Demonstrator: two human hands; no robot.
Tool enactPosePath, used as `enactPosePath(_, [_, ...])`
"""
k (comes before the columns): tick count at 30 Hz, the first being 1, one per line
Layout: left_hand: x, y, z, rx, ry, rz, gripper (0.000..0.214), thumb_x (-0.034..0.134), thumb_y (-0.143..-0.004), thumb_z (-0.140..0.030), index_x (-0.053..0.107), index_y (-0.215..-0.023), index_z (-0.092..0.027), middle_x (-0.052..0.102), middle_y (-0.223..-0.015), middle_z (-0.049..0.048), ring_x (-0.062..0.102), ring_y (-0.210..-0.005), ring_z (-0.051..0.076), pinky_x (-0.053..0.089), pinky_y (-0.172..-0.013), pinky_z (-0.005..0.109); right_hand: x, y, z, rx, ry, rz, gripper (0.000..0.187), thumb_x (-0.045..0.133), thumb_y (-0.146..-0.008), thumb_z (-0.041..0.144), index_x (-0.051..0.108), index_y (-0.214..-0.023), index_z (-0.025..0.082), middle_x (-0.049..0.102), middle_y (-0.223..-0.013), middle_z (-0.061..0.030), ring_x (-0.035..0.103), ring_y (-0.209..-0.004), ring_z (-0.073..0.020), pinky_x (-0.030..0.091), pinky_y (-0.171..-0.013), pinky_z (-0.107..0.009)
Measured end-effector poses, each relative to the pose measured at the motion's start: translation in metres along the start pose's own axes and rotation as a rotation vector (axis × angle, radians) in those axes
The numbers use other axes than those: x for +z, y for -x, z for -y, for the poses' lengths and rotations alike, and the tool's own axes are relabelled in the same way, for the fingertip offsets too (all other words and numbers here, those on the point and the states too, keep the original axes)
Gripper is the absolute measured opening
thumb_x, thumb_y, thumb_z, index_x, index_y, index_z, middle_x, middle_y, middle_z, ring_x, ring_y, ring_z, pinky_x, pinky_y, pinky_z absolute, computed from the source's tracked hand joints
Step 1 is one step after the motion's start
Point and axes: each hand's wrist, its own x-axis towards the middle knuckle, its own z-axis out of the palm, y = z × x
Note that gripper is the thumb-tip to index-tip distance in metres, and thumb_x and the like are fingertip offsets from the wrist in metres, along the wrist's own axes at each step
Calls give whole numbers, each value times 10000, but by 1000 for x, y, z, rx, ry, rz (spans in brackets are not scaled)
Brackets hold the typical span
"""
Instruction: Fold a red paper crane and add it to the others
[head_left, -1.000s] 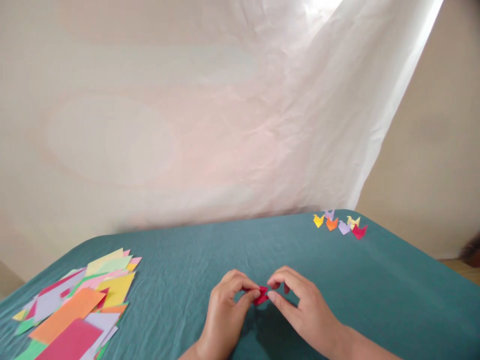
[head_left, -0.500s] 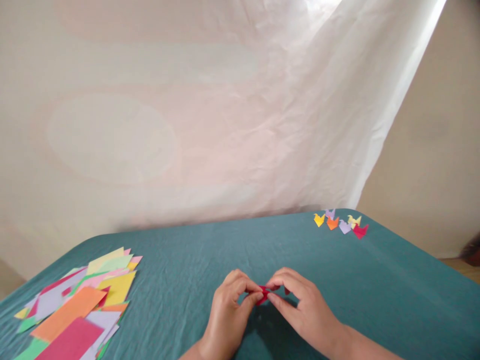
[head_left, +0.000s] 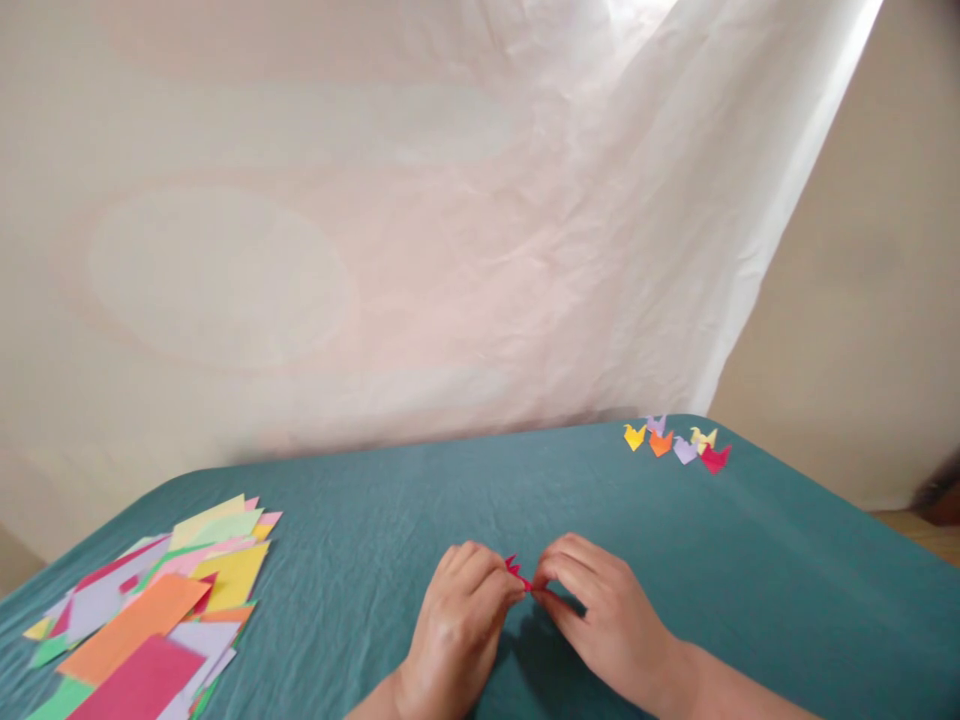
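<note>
Over the teal cloth (head_left: pixel 360 560), red paper (head_left: pixel 513 567) now shows spikes between the hands (head_left: pixel 463 620).

Red paper (head_left: pixel 513 567): small, folded, partly hidden
Sharp points: directed upward
Narrow end: toward the right
Place: pinched between left hand (head_left: pixel 461 628) and right hand (head_left: pixel 611 612)

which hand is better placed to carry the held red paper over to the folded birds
Probably right: the right hand is nearer the folded birds and pinches one end of the red paper. The left hand also holds it but sits farther from the birds.
</note>
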Motion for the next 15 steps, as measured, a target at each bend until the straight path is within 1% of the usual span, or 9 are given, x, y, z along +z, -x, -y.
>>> enactPosePath(3, [-2,-2,0,24,-43,34,196,450,-921,-104,624,-875,-180,594,-781,48,506,-742,181,381,-693,311,1,1,-1,3,26,13,116,576,-841,99,600,-785,197,628,-780,-28,570,-751,-178,454,-689,-293])
enactPosePath(7, [-4,-2,-1,40,-65,43,201,432,-935,-118,618,-889,-177,602,-812,50,505,-758,181,380,-708,313,2,0,-1,6,39,16,122,563,-844,85,596,-804,196,629,-801,-29,568,-769,-181,454,-700,-301])
enactPosePath(11, [-2,-1,-3,44,-105,66,249,395,-949,-130,614,-838,-171,575,-766,45,491,-723,171,380,-685,300,2,0,2,-30,79,45,105,553,-864,105,596,-828,193,627,-812,-35,565,-801,-195,455,-728,-324])
enactPosePath(15, [-1,0,-2,50,-136,74,238,403,-944,-122,611,-841,-171,572,-760,44,483,-723,170,377,-694,307,3,1,2,-55,125,62,146,511,-884,89,601,-830,190,621,-798,-40,559,-803,-202,450,-737,-340])
